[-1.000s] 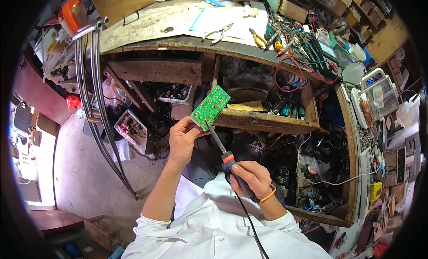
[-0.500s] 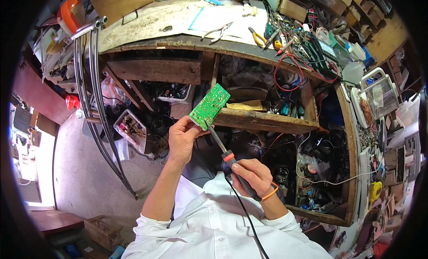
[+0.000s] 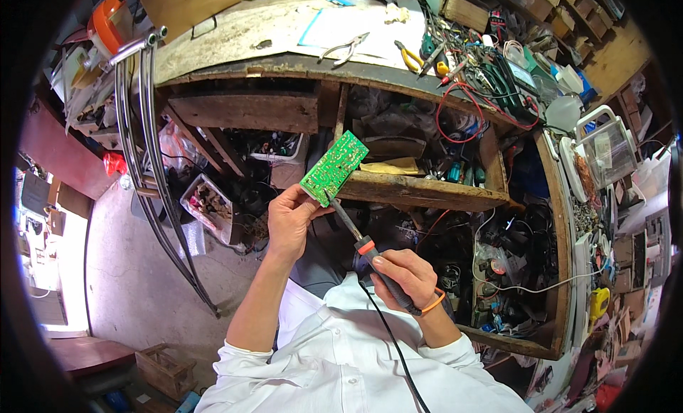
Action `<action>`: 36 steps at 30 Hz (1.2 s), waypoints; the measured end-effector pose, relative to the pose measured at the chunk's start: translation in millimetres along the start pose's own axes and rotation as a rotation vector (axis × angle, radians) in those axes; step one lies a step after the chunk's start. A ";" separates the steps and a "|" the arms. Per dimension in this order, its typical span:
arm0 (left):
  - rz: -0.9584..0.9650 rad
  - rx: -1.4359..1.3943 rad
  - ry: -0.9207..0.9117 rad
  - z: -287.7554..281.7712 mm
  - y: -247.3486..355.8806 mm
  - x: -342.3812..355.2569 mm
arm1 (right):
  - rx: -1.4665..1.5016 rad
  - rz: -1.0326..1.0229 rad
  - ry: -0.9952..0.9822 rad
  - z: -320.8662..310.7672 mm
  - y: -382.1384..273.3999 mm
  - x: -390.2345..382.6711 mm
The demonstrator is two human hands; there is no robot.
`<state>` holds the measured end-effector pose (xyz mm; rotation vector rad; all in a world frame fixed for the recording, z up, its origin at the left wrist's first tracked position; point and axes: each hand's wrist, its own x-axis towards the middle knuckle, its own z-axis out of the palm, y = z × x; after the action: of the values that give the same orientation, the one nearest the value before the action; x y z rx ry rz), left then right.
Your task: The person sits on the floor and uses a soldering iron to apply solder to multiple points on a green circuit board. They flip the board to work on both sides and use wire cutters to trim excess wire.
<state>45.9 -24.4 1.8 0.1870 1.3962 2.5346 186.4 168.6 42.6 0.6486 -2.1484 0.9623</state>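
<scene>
My left hand (image 3: 290,217) grips a green circuit board (image 3: 334,167) by its lower left corner, fingers pinched on the edge. The board is tilted, with its soldered side facing up. Wrapped in my right hand (image 3: 405,274) is a soldering iron (image 3: 366,247) with a dark handle, a red-orange band and a metal shaft. Its tip reaches the board's lower part, near my left fingers; whether it touches a joint is too small to tell. A black cord (image 3: 388,335) runs down from the iron over my white shirt.
The wooden workbench (image 3: 284,66) ahead bears pliers (image 3: 344,49), yellow-handled pliers (image 3: 408,57) and a red test lead (image 3: 439,121). Below it, an open drawer (image 3: 427,190) juts toward me. Bent metal tubes (image 3: 153,164) stand at left, beside a bin of scraps (image 3: 211,208). Cluttered shelves lie right.
The iron's tip has shifted very slightly left and up on the board, and my right hand has moved a little right. Both grips stay the same.
</scene>
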 end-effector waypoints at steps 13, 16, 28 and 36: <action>-0.029 -0.049 0.014 6.0 6.7 -1.9 | -0.002 0.001 -0.002 0.5 0.8 0.0; -0.028 -0.053 0.014 5.2 6.0 -1.6 | 0.005 0.031 0.001 0.4 -1.2 -0.5; -0.045 -0.074 -0.151 3.1 25.5 -6.5 | 0.020 0.048 0.014 2.5 -1.3 -3.2; -0.070 -0.080 -0.138 -4.7 15.6 -3.4 | 0.014 0.064 0.002 5.8 -4.8 -6.4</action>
<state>45.8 -37.2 12.5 0.2873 1.2262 2.4643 191.5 162.2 37.1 0.5881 -2.1737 1.0119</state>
